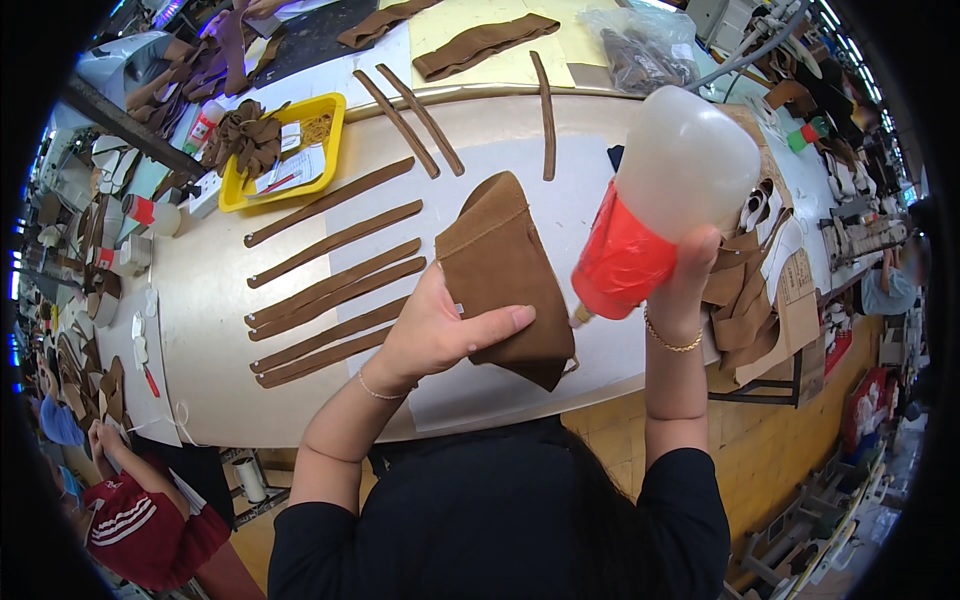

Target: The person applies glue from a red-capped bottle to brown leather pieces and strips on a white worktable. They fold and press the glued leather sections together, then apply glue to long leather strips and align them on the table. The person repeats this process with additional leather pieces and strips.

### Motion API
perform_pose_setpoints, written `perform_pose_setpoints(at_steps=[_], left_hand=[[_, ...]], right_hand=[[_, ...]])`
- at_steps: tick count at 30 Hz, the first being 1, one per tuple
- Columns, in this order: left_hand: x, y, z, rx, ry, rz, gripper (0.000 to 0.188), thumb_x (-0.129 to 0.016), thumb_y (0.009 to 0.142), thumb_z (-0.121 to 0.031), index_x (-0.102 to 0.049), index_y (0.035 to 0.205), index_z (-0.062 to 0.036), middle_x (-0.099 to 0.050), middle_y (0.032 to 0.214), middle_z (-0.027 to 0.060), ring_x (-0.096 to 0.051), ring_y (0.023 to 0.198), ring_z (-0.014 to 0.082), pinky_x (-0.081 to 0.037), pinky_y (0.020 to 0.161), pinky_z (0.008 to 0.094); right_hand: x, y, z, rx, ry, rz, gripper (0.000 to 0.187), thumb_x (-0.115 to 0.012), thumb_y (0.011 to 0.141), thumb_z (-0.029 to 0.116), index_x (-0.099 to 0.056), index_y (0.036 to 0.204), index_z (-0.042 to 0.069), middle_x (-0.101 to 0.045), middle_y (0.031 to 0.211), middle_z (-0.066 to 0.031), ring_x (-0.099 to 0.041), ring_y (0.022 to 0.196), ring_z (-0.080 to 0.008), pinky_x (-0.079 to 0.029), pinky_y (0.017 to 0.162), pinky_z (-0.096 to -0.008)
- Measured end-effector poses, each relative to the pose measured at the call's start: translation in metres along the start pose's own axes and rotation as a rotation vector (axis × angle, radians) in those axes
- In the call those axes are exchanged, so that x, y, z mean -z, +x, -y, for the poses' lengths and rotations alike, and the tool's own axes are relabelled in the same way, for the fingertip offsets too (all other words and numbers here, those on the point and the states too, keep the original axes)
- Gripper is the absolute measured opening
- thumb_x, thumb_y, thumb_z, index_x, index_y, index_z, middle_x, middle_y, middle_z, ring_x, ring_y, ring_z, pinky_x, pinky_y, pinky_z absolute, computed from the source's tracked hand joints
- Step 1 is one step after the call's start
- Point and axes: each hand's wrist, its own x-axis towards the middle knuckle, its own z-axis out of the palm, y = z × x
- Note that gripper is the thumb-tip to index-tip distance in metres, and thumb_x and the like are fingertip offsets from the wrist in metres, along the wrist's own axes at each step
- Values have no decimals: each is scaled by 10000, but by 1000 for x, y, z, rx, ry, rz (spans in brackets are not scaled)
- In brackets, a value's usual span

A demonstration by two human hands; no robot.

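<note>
My left hand (440,325) grips a brown leather-like shoe piece (505,275), thumb on its near face and the other fingers hidden behind it. The piece is held up over the table. My right hand (685,270) is wrapped round a large translucent glue bottle (690,150) with a red band, tipped upside down. Its narrow nozzle (581,316) points down at the right edge of the brown piece; whether they touch I cannot tell. Left of my hands, several narrow brown strips (335,235) lie in a loose column.
A yellow tray (338,130) holds brown pieces, paper and a red pen. Beyond stand a wide brown band (485,47) and a clear plastic bag (645,50). Brown pieces (745,300) pile up at the right. A co-worker in a red shirt (150,520) is at lower left.
</note>
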Motion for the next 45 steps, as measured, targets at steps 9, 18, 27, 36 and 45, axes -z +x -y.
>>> perform_pose_setpoints(at_steps=[9,18,27,36,45], left_hand=[[-4,1,-3,20,32,2,482,-732,790,-63,-496,1203,16,-627,1054,64,-593,959,120,-489,856,280],[-5,-2,-7,17,-5,-38,486,-730,783,-77,-490,1198,10,-617,1063,67,-591,966,128,-490,860,287],[-3,2,-5,-14,-25,-64,468,-720,795,-86,-494,1194,7,-625,1049,80,-609,952,146,-509,826,293],[-6,2,-7,-66,-110,-159,374,-707,829,-87,-548,1150,20,-642,1012,67,-617,934,136,-510,826,279],[1,23,-7,-44,-145,-88,384,-622,897,-94,-498,1248,0,-583,1206,128,-538,1147,189,-417,994,337]], right_hand=[[-4,45,1,78,106,56,782,-503,867,638,-358,1325,21,-563,1171,-119,-618,993,-200,-549,816,-349],[-29,55,10,225,83,136,560,-585,877,559,-600,939,2,-582,813,17,-506,730,-58,-407,627,-207],[-23,28,11,125,48,133,707,-641,786,638,-602,1019,-28,-634,920,-45,-580,847,-122,-471,735,-254],[7,-6,-7,-70,77,27,985,-496,713,817,-464,1199,-40,-613,976,-127,-636,817,-201,-548,692,-309],[35,4,-4,-513,701,220,938,-299,815,803,-547,1059,-68,-610,1001,-297,-685,727,-326,-597,546,-341]])
